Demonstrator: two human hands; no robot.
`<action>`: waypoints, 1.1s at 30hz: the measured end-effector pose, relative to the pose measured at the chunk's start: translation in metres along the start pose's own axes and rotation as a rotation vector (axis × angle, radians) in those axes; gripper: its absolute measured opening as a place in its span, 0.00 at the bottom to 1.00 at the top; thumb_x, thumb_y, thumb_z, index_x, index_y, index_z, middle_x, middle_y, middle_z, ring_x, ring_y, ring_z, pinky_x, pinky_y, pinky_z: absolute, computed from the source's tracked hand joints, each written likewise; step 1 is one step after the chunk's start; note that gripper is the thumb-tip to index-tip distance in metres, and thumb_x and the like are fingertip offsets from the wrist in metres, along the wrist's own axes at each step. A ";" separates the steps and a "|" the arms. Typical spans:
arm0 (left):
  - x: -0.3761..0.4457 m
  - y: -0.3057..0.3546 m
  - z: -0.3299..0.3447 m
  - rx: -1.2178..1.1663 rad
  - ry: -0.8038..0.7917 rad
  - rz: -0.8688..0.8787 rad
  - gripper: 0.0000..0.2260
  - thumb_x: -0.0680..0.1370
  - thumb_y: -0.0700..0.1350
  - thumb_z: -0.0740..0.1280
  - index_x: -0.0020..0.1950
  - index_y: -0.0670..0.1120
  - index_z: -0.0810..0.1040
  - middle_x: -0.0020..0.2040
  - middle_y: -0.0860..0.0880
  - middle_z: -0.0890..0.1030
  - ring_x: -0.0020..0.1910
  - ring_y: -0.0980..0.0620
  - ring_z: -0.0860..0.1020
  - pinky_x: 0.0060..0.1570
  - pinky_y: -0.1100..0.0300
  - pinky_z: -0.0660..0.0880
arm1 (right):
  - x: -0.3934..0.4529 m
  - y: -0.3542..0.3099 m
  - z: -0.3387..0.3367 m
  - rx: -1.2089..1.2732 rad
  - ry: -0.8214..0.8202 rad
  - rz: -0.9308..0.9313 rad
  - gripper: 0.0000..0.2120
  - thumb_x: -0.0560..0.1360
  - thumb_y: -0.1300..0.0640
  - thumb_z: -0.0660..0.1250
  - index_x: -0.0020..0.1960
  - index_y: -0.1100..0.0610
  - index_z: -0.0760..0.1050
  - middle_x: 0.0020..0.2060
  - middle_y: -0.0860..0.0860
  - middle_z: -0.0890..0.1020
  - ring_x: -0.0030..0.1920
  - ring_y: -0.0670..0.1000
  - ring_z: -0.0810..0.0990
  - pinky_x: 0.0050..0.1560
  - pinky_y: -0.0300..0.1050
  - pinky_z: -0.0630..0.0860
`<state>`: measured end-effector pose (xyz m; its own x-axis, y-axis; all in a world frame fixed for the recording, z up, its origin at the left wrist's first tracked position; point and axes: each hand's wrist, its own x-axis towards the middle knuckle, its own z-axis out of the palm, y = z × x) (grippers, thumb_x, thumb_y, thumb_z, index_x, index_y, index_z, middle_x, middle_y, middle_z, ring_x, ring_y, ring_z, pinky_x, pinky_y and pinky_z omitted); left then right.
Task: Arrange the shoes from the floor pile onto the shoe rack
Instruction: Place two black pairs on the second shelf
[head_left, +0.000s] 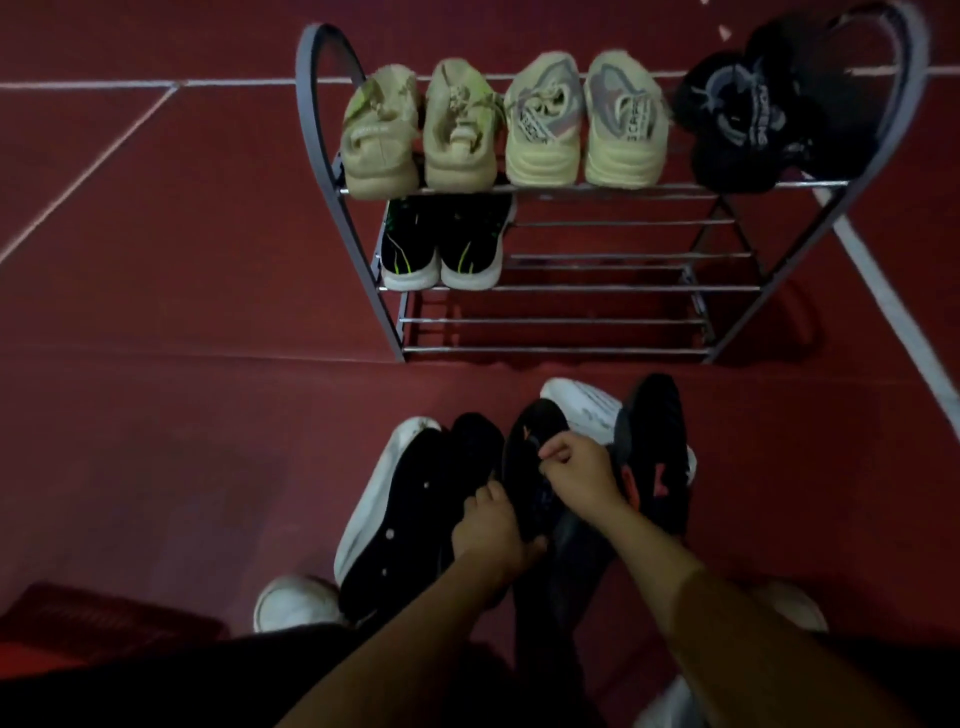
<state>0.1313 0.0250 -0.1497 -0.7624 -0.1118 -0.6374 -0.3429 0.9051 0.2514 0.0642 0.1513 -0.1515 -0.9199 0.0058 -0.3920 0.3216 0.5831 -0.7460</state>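
Far left there's a red mat (78, 618) on the floor (156, 364), right by my leg. Moving in, the pile (395, 519) sits on the floor just in front of the rack (556, 288): a white-soled black shoe lying on its side, then more black ones. My left hand (488, 525) is clamped on a black shoe (530, 467) in the middle of the pile, fingers curled around its lower end. My right hand (576, 473) is pinched shut on the same shoe higher up, near its opening. Just right of that there's a white shoe (587, 410) and a black one with red marks (657, 457), touching each other.

Up on the rack, the top shelf goes beige pair (421, 130), cream pair (587, 119), then black pair (753, 114) at the right end. Middle shelf only has a black-and-green pair (441, 244) at the left. It's dim, so I can't make out details in the pile.
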 end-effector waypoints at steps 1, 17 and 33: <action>-0.007 0.002 0.004 0.009 0.057 -0.003 0.47 0.70 0.66 0.72 0.79 0.42 0.58 0.73 0.43 0.69 0.73 0.43 0.69 0.64 0.48 0.74 | -0.003 0.000 -0.004 0.028 0.008 0.038 0.07 0.73 0.64 0.69 0.40 0.54 0.80 0.35 0.49 0.82 0.37 0.51 0.80 0.37 0.40 0.75; -0.018 0.017 -0.040 -1.016 0.134 -0.084 0.23 0.57 0.63 0.75 0.45 0.50 0.81 0.46 0.48 0.86 0.45 0.47 0.85 0.53 0.51 0.84 | -0.034 0.064 -0.064 0.268 0.363 0.546 0.48 0.68 0.57 0.79 0.79 0.57 0.55 0.75 0.58 0.65 0.71 0.64 0.69 0.67 0.57 0.71; -0.020 0.028 -0.007 -0.694 0.508 0.057 0.31 0.67 0.63 0.75 0.63 0.46 0.73 0.57 0.50 0.81 0.55 0.50 0.81 0.51 0.56 0.78 | -0.025 0.010 -0.037 0.184 0.508 0.166 0.12 0.71 0.48 0.72 0.49 0.55 0.78 0.51 0.50 0.78 0.52 0.51 0.76 0.54 0.48 0.75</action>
<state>0.1334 0.0497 -0.1251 -0.8851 -0.3936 -0.2484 -0.4278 0.4778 0.7673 0.0821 0.1871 -0.1297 -0.8316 0.5021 -0.2374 0.4629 0.3904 -0.7958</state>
